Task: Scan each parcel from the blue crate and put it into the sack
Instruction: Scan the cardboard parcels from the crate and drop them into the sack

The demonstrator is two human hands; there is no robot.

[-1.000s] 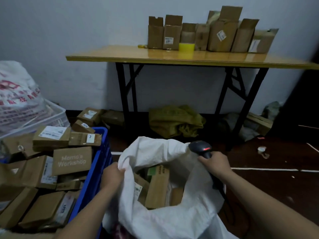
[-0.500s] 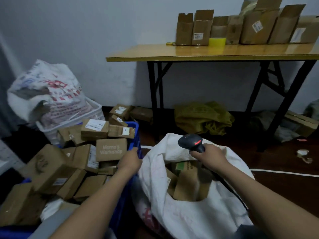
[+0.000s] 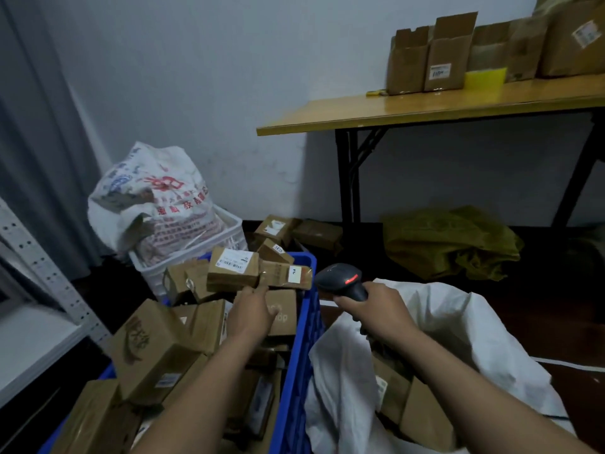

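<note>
1. Crate (image 3: 302,326), blue, lower left to centre of frame, filled above its rim with brown parcels (image 3: 154,348).
2. Sack (image 3: 465,326), white, lower right of frame, mouth open upward, several boxes already inside. Just right of the crate, so a lifted parcel has to cross the blue wall rightward.
3. Labelled box (image 3: 230,268), on top of the brown parcels at centre of frame, printed label facing up, long axis running left to right.
4. Flat parcel (image 3: 288,273), touching the labelled box at its right end, small white tag up, long axis also left to right, far end pointing toward the scanner (image 3: 340,278).
5. Left hand (image 3: 253,311), centre of frame, just below those two, fingers stretched and spread, tips at the lower edge where the two meet, curled round nothing. Plainly the nearer hand to the pile. Cannot tell which of the two is the target.
6. Right hand (image 3: 376,306), right of centre over the sack's left rim, clamped round the scanner's handle. Apart from the left hand, with the crate wall between.
7. Scanner head: black, red light lit, aimed toward upper left, just beside the flat parcel's right end. Probably little turning needed to bring a label under it.
</note>
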